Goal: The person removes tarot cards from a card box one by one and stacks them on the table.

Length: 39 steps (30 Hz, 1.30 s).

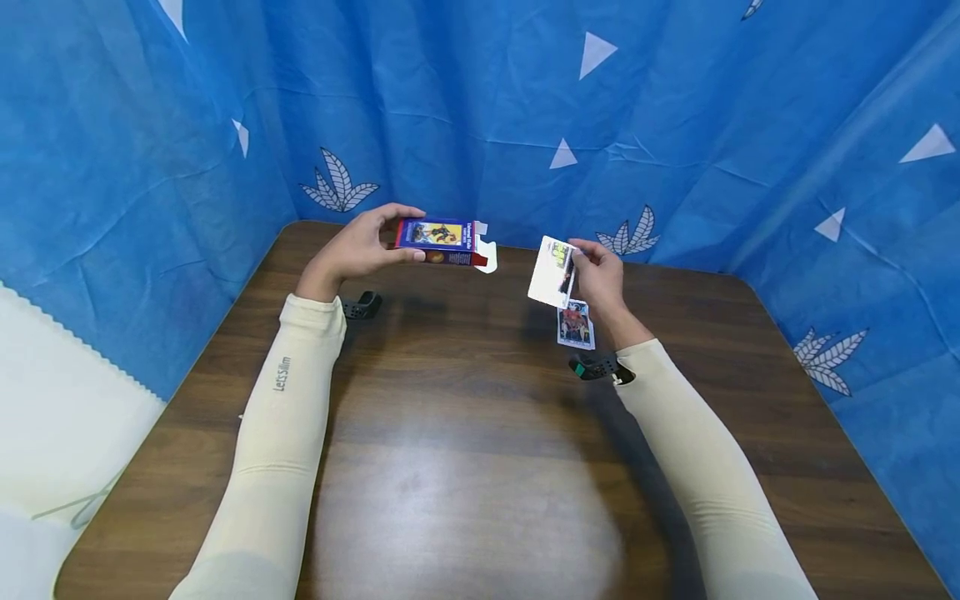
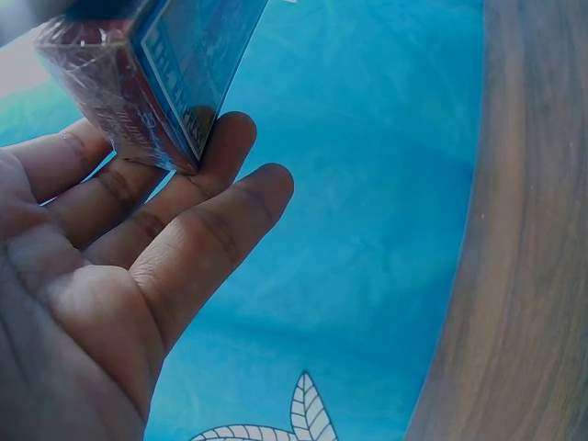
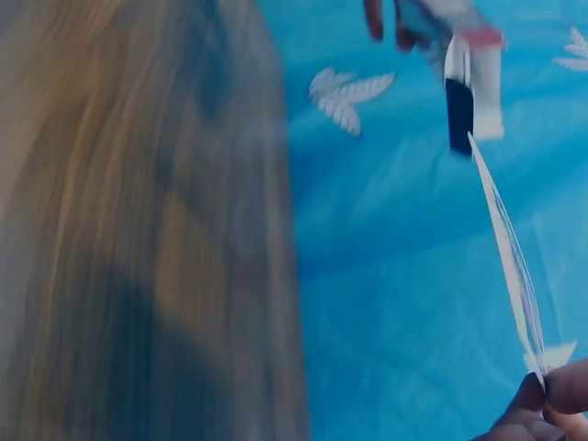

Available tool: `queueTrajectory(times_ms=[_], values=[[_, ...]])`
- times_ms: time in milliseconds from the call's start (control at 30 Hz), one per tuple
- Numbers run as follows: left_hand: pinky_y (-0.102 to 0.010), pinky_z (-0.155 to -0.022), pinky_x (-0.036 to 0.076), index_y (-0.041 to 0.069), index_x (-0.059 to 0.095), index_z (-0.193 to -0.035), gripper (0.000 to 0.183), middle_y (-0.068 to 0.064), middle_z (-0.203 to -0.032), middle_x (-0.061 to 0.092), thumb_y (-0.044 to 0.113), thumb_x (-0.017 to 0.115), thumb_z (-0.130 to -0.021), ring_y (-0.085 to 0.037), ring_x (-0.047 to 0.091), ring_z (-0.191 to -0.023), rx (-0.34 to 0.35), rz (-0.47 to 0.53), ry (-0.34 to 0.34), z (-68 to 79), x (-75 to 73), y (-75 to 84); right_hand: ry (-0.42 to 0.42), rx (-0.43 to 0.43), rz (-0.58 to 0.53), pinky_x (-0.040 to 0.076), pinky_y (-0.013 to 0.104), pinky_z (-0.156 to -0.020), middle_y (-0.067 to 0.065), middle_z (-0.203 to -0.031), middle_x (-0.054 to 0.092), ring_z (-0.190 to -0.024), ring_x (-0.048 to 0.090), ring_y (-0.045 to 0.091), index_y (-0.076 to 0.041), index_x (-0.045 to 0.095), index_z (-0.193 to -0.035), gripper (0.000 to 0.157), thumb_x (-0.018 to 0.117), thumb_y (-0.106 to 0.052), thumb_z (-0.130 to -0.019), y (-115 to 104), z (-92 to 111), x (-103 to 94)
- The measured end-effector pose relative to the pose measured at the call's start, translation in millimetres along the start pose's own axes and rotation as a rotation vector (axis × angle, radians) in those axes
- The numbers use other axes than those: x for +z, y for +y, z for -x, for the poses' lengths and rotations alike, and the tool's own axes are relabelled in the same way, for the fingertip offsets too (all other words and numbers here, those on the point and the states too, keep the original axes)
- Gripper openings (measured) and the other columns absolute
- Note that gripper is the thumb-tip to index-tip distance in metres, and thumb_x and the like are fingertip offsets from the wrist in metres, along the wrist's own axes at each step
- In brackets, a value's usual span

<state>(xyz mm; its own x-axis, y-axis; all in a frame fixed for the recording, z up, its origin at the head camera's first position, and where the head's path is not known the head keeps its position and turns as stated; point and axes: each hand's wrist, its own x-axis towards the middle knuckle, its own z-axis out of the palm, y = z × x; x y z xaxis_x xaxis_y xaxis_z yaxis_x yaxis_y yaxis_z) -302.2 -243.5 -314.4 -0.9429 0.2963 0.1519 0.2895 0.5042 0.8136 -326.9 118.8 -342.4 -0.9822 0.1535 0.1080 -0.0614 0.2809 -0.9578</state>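
My left hand grips a blue and red card box between thumb and fingers, raised above the far part of the table. The box's white end flaps stick out open toward the right. With thumb and fingers my right hand pinches a few mostly white cards, seen edge-on as a thin bundle in the right wrist view. Below that hand, a small pile of picture cards lies on the table. In the left wrist view the box shows clear wrap.
A brown wooden table spreads beneath both arms. Behind it and along the right hangs a blue curtain with white triangles and leaf prints. A white surface shows at the left, beside the table's edge.
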Motion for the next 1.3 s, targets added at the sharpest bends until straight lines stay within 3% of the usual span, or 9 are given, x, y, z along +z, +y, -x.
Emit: queueTrajectory(times_ms=[200,333,533,700,967,1300], values=[[-0.048,-0.102,0.049,0.016,0.046,-0.144,0.071,-0.013,-0.142,0.046,0.035,0.078,-0.084,-0.030,0.049,-0.122,0.005,0.001,-0.009,-2.8,0.8,-1.2,-0.060,-0.016,0.220,0.043,0.024,-0.071,0.008,-0.107,0.056,-0.091,0.049,0.016,-0.006,0.064,-0.126,0.029,0.049,-0.017,-0.103,25.7,-17.7,-22.7],[-0.047,-0.102,0.049,0.016,0.045,-0.144,0.072,-0.013,-0.143,0.046,0.036,0.079,-0.084,-0.029,0.048,-0.123,-0.001,0.008,-0.015,-4.4,1.6,-1.6,-0.104,0.078,0.330,0.041,0.026,-0.071,0.009,-0.115,0.055,-0.094,0.046,0.017,-0.007,0.063,-0.128,0.031,0.048,-0.018,-0.103,42.8,-25.3,-36.4],[-0.047,-0.103,0.048,0.017,0.046,-0.144,0.072,-0.013,-0.143,0.045,0.036,0.079,-0.083,-0.030,0.047,-0.124,-0.012,0.006,-0.016,-3.2,3.7,-0.5,-0.168,0.206,0.370,0.041,0.026,-0.063,0.013,-0.122,0.054,-0.089,0.049,0.019,-0.009,0.060,-0.133,0.034,0.047,-0.021,-0.105,64.8,-32.2,-49.6],[-0.047,-0.103,0.049,0.017,0.046,-0.144,0.072,-0.012,-0.143,0.045,0.037,0.079,-0.083,-0.029,0.047,-0.124,-0.014,0.009,-0.018,-2.0,4.4,0.2,-0.183,0.242,0.387,0.043,0.028,-0.066,0.015,-0.126,0.055,-0.093,0.051,0.021,-0.009,0.060,-0.134,0.034,0.048,-0.021,-0.104,74.0,-34.2,-50.3],[-0.047,-0.102,0.049,0.017,0.045,-0.144,0.072,-0.012,-0.143,0.045,0.039,0.078,-0.083,-0.029,0.047,-0.123,-0.019,0.007,-0.014,-2.8,3.1,-0.8,-0.173,0.214,0.476,0.046,0.034,-0.080,0.018,-0.130,0.056,-0.106,0.051,0.028,-0.007,0.063,-0.129,0.032,0.049,-0.020,-0.104,81.1,-38.6,-44.6],[-0.047,-0.103,0.049,0.017,0.046,-0.144,0.072,-0.012,-0.143,0.045,0.039,0.078,-0.084,-0.028,0.047,-0.123,-0.026,0.016,-0.014,-2.3,3.8,-0.1,-0.140,0.212,0.575,0.049,0.040,-0.089,0.018,-0.126,0.059,-0.106,0.055,0.029,-0.005,0.067,-0.120,0.028,0.050,-0.017,-0.101,79.8,-34.9,-39.5]])
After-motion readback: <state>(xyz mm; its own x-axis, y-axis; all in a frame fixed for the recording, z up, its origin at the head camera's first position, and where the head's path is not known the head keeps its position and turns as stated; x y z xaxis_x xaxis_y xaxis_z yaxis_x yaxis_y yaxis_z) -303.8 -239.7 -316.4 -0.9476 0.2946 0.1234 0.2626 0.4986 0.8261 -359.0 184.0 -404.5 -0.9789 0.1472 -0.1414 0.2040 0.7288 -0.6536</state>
